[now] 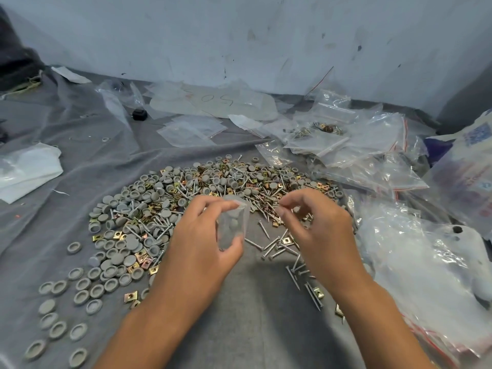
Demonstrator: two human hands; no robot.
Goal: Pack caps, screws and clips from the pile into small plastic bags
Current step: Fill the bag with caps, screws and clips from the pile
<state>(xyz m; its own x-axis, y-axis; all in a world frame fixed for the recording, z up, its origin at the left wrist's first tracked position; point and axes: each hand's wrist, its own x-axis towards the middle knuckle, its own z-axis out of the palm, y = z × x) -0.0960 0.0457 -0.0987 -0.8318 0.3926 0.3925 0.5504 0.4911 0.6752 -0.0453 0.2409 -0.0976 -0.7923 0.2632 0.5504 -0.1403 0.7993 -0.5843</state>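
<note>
Left hand (pixel 202 243) pinching a small clear bag (pixel 233 225), grey caps already inside, between thumb and fingertips; right hand (pixel 316 230) pinching screws (pixel 269 206) just beside the bag's mouth, pile (pixel 186 198) beyond the fingers; likely spill if the mouth sags shut.

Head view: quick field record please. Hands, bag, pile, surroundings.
left hand: holds small plastic bag upright, grey caps visible inside
right hand: fingers curled above screws, pinching something thin; unclear what
pile: grey caps, gold clips, screws mixed on grey cloth
filled bags: heaped far right
</note>
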